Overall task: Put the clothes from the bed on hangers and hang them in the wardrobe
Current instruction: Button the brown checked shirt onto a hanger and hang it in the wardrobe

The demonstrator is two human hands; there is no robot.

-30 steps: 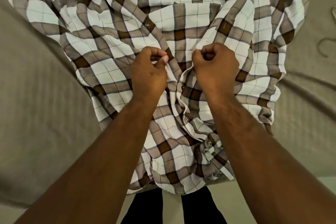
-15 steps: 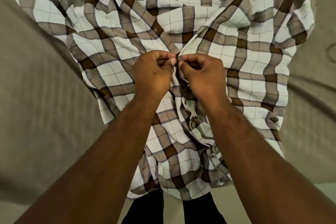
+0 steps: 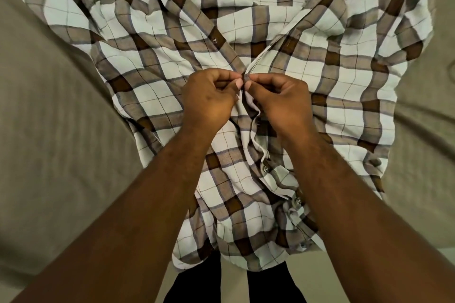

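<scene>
Centrally, shirt point(image 3: 320, 76) placket between pinching fingers point(image 3: 237, 84).

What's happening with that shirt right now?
A person has a plaid shirt spread on the bed and is working on its front opening. The left hand and right hand each pinch one edge of the front, fingertips meeting at the middle. The buttons below the hands look done up, the two above are open. No hanger is on the shirt yet.
</scene>
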